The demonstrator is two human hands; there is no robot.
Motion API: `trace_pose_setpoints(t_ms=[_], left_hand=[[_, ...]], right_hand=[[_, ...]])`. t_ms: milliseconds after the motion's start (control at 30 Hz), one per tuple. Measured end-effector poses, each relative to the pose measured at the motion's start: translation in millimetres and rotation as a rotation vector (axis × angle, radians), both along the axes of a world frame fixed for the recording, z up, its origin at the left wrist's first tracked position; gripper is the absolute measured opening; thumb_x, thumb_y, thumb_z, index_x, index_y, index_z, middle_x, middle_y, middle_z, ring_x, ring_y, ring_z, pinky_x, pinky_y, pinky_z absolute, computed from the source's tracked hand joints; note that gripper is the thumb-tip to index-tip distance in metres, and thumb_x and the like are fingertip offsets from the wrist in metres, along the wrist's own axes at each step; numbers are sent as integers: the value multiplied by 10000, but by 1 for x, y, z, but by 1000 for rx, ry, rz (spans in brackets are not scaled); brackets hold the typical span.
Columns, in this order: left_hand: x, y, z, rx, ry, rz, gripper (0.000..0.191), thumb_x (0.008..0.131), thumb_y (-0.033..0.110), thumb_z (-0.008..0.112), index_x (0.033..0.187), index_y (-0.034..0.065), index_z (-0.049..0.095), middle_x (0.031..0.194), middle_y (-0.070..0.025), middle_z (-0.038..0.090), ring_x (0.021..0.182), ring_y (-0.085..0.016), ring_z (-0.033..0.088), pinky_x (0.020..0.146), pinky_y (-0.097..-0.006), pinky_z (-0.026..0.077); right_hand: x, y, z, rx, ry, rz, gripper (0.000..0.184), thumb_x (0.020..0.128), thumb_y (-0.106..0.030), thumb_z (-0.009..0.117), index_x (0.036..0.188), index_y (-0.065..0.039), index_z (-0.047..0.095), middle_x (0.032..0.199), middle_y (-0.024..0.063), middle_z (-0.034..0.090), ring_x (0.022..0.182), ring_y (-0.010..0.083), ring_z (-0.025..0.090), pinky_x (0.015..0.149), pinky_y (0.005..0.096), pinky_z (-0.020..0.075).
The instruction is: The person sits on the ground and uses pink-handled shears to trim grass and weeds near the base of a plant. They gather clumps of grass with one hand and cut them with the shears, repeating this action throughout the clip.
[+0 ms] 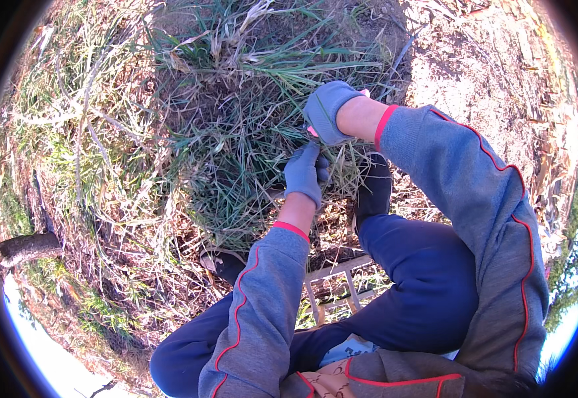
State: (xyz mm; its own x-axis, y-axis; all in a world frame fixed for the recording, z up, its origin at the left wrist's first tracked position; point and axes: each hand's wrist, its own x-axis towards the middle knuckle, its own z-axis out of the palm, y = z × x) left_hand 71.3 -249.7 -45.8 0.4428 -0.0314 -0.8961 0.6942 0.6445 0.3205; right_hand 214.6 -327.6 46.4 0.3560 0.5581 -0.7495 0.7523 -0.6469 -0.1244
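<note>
My left hand (303, 173), in a grey knit glove with darker fingertips, has its fingers curled round grass stems. A tuft of green and dry grass (341, 166) sticks out beside these fingers. Just above it, my right hand (330, 113) bends sharply at the wrist, its gloved back towards me. Bits of pink show at that glove's edges. The right fingers are hidden beneath the hand, so their grip does not show. Both hands meet over a heap of long green grass (239, 164) on the ground.
A dark shoe (374, 186) stands close right of my hands; the other shoe (224, 263) is lower left. Beneath me is a slatted frame (336, 278). Dry branches (85, 99) lie on the left, with a thick log (28, 248) farther out. Sunlit bare soil (453, 64) stretches to the right.
</note>
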Motion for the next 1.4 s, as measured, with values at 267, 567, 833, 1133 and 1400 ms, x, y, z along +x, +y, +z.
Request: trace_pose_setpoints(t_ms=[267, 567, 833, 1133, 1400], left_hand=[[-6, 9, -1, 59, 20, -29, 157, 909, 240, 666, 884, 99, 603, 637, -32, 556, 413, -125, 426, 380, -257, 335], [-18, 20, -1, 119, -13, -110, 142, 891, 191, 687, 873, 75, 607, 606, -37, 562, 395, -131, 437, 366, -267, 328], [-21, 12, 0, 135, -97, -122, 131, 885, 173, 684, 839, 68, 621, 598, -27, 574, 397, -115, 446, 373, -245, 322], [-90, -2, 7, 907, -517, -1259, 388, 839, 385, 675, 980, 23, 689, 858, -166, 709, 712, -333, 673, 672, -425, 521], [-65, 2, 44, 1138, -366, -707, 410, 828, 394, 710, 1101, 94, 652, 732, -60, 659, 604, -231, 630, 591, -371, 488]], right_hand=[[-6, -17, -6, 62, 78, -136, 358, 891, -353, 546, 963, -56, 731, 926, 171, 709, 865, 371, 680, 744, 466, 535], [-11, -25, -18, 97, 89, -201, 277, 751, -348, 643, 849, -96, 701, 801, 160, 690, 766, 378, 665, 673, 455, 520], [-16, -20, -15, 66, 124, -238, 323, 807, -352, 635, 934, -69, 726, 922, 160, 707, 853, 362, 676, 724, 454, 528], [-21, -59, -22, -202, 394, 115, 494, 676, -425, 769, 1039, -96, 708, 979, 121, 702, 910, 304, 668, 755, 421, 512], [-2, -75, -11, 67, 668, -540, 437, 783, -466, 703, 945, -66, 630, 752, 69, 639, 604, 174, 646, 547, 329, 505]])
